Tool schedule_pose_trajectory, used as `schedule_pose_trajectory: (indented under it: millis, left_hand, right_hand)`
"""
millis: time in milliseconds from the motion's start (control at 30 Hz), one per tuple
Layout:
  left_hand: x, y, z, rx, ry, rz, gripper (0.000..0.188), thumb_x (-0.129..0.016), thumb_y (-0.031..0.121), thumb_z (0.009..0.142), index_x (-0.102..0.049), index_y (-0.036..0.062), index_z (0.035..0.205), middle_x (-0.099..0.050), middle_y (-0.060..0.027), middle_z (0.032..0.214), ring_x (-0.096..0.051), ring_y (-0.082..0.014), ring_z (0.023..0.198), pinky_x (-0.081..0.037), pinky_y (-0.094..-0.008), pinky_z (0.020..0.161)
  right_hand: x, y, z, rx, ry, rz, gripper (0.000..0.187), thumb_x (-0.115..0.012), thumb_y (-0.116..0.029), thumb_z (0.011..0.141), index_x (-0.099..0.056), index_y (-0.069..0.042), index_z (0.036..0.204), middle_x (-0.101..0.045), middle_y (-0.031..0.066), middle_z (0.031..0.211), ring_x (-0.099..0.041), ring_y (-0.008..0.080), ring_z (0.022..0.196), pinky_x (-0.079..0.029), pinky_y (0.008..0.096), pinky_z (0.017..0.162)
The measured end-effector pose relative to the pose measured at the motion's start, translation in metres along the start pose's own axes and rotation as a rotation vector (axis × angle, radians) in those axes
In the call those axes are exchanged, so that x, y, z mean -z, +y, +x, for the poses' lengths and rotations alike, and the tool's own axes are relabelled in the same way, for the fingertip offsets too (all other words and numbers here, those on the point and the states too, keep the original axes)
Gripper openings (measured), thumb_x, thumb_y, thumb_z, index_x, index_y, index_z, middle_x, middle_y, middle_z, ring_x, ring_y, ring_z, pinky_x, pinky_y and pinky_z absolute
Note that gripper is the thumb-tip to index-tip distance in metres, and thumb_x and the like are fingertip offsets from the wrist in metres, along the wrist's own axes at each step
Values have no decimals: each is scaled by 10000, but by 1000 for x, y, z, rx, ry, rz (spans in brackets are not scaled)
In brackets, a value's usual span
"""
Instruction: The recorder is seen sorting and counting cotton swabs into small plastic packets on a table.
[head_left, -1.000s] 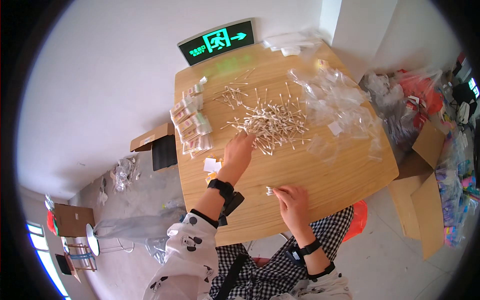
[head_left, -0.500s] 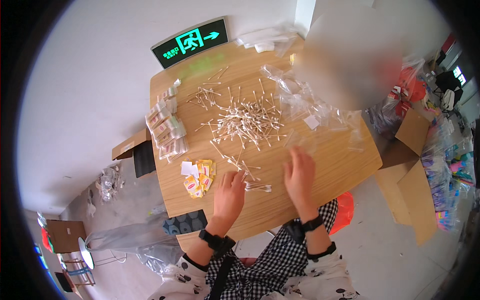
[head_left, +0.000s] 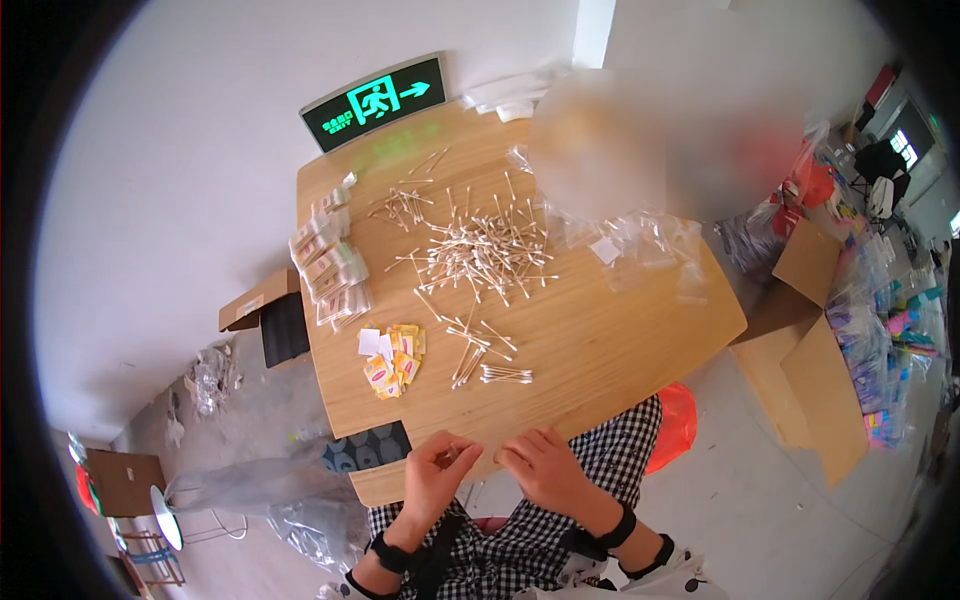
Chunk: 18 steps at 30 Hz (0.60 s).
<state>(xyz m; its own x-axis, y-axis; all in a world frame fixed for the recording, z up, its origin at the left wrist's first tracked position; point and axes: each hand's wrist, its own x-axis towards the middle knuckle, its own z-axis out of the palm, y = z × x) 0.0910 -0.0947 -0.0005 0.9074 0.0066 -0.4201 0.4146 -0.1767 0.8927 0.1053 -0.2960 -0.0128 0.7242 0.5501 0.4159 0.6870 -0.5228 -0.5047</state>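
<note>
My left hand (head_left: pixel 436 474) and my right hand (head_left: pixel 545 466) are held close together at the table's front edge. Both are closed in a pinch on what looks like a small clear plastic bag (head_left: pixel 456 451), which is thin and hard to make out. Beyond them lies a neat little bundle of cotton swabs (head_left: pixel 507 374), with a looser group of swabs (head_left: pixel 467 362) just to its left. A big heap of loose swabs (head_left: pixel 485 250) covers the table's middle. Yellow and white paper cards (head_left: pixel 395 362) are piled left of the bundle.
Filled packets (head_left: pixel 330 262) are stacked along the wooden table's (head_left: pixel 620 340) left side. Clear plastic bags (head_left: pixel 650 245) lie at the right, near a blurred area. A dark patterned pad (head_left: pixel 368 447) sits at the front left corner. An open cardboard box (head_left: pixel 810 370) stands at the right.
Both hands have drawn back from the swabs to the table's front edge and come together. A loose group of swabs lies where my left hand was. The view has shifted slightly.
</note>
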Motion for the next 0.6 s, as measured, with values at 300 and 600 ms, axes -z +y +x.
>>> schedule_pose_trajectory:
  millis: [300,600]
  left_hand:
    - [23,-28,-52,134,-73,-179,152,-651,43,925,-690,-59,1031,-722,-100,897,-653,-126,704,-537,-244,666]
    - [25,-18,-86,90,101,-281,146,-646,80,953,-694,-58,959,-727,-88,858,-694,-129,753,-555,-236,659]
  right_hand:
    - [-19,-34,-22,-101,7,8,259,-637,-54,741,-616,-48,998,-575,80,962,-576,267,934,-447,398,860]
    - [-30,-102,-17,-406,53,573,395,-700,-65,846,-585,-51,1224,-618,129,1054,-634,324,930,-533,374,772]
